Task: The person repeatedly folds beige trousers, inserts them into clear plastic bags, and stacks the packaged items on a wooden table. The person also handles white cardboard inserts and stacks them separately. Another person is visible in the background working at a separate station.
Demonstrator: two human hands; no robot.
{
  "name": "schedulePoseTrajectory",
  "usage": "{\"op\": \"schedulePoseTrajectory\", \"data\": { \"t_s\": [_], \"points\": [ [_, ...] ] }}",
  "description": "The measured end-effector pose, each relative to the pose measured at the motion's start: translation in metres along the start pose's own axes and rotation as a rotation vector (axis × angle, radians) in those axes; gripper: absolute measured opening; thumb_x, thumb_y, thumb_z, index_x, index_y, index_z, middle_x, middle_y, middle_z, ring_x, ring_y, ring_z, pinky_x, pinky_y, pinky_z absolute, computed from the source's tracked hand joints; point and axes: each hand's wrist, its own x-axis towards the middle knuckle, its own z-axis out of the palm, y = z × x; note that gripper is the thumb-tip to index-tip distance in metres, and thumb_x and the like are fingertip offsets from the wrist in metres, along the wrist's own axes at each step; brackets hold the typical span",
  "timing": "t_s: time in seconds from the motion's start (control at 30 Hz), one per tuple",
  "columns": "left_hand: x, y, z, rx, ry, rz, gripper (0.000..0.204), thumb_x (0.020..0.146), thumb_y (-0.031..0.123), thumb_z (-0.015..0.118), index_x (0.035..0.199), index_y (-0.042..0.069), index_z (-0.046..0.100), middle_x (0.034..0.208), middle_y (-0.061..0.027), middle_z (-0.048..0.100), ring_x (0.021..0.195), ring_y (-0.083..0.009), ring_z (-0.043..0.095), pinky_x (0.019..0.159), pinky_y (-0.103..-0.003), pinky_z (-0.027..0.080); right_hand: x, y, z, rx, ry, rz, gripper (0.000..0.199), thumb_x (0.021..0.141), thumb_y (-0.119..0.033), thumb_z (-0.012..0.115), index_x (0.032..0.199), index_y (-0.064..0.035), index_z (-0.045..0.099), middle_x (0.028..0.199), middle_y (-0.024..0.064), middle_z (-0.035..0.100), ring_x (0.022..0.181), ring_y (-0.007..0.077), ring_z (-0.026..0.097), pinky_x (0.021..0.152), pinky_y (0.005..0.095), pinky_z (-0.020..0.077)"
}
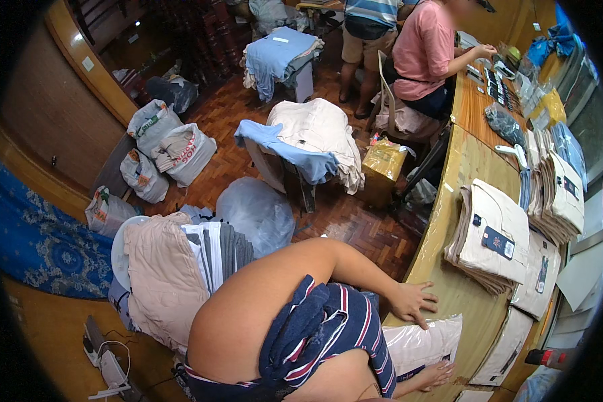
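A folded beige garment in a see-through plastic bag (415,345) lies flat on the wooden table (425,285). My left hand (412,303) rests at the bag's far edge, partly on the tabletop, with its fingers spread. Close to the bag's near right corner, my right hand (435,376) lies with its fingers stretched out. Neither hand holds anything that I can see. My striped sleeve hides part of the bag's left side. Another bagged garment (502,347) lies to the right, beside a tall stack of folded beige garments (492,231) with dark tags.
More folded garments (553,194) line the window side. Behind me to the left are piled clothes (164,264) and a large plastic bag (254,211). A draped chair (311,137) and a taped box (384,164) stand on the floor. A person in pink (422,47) sits at the table's far end.
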Motion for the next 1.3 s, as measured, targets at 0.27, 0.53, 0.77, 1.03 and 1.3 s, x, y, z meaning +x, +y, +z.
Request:
{"op": "schedulePoseTrajectory", "data": {
  "t_s": [0.27,0.53,0.77,1.03,1.3],
  "points": [
    [-0.002,0.000,-0.001,-0.006,-0.038,-0.028,0.034,0.074,0.029,0.049,0.108,0.035,0.050,0.115,-0.0122,0.041,0.109,-0.0323,0.035,0.082,-0.062,0.023,-0.006,-0.013,-0.009,0.076,0.002,0.069,0.048,0.087,-0.043,0.023,0.127,-0.0165,0.030,0.125,0.0151,0.036,0.116,0.0320,0.032,0.096,0.0429,0.0223],
    [-0.002,-0.001,0.002,-0.038,-0.002,-0.014,0.034,0.073,0.028,0.050,0.106,0.034,0.052,0.113,-0.0128,0.042,0.107,-0.0322,0.036,0.082,-0.061,0.022,0.006,0.005,0.015,0.059,0.025,0.019,0.047,0.087,-0.043,0.023,0.127,-0.0191,0.030,0.126,0.0142,0.035,0.117,0.0338,0.029,0.096,0.0431,0.0215],
    [0.000,0.000,-0.002,-0.026,-0.004,-0.016,0.033,0.074,0.028,0.050,0.106,0.034,0.053,0.113,-0.0129,0.042,0.107,-0.0320,0.036,0.082,-0.061,0.022,0.015,0.016,0.038,0.080,0.068,0.005,0.048,0.087,-0.042,0.021,0.128,-0.0169,0.028,0.126,0.0141,0.034,0.118,0.0308,0.028,0.097,0.0430,0.0207],
    [-0.001,0.000,-0.003,-0.027,-0.024,-0.023,0.033,0.074,0.028,0.049,0.107,0.034,0.052,0.114,-0.0128,0.042,0.107,-0.0320,0.037,0.083,-0.061,0.021,0.008,0.007,0.021,0.065,0.029,0.001,0.048,0.087,-0.042,0.021,0.128,-0.0176,0.027,0.127,0.0142,0.033,0.119,0.0290,0.028,0.097,0.0420,0.0214],
    [0.000,0.001,0.001,-0.029,0.009,-0.001,0.032,0.075,0.028,0.049,0.106,0.034,0.052,0.113,-0.0129,0.042,0.107,-0.0320,0.037,0.082,-0.062,0.023,0.012,0.017,0.032,0.094,0.022,0.012,0.048,0.086,-0.045,0.022,0.127,-0.0210,0.029,0.129,0.0138,0.031,0.119,0.0314,0.027,0.096,0.0463,0.0192]
  ]
}}
